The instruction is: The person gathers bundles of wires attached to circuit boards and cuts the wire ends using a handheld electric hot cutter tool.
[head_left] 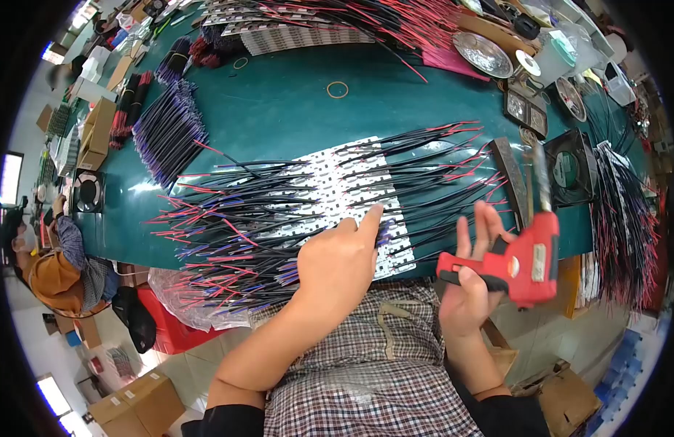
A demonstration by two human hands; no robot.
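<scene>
A white circuit board panel (326, 175) lies on the green table, with black wires (260, 193) fanning out to both sides, many ending in red or purple tips. My left hand (338, 255) rests over the lower part of the panel. Its index finger reaches forward onto the boards, while the other fingers are curled and their tips are hidden. At the panel's right, my right hand (468, 291) grips a red soldering gun (530, 262) by its handle, some fingers lifted off it. The gun's metal barrel points away from me, and its tip is blurred.
Stacked wired panels (300, 40) stand at the back. Bundled wires (169, 131) lie at the left. Along the right are a dark metal bar (508, 175), a black fan (572, 169), a metal dish (483, 54) and another wired panel (621, 189). A co-worker (60, 269) sits far left.
</scene>
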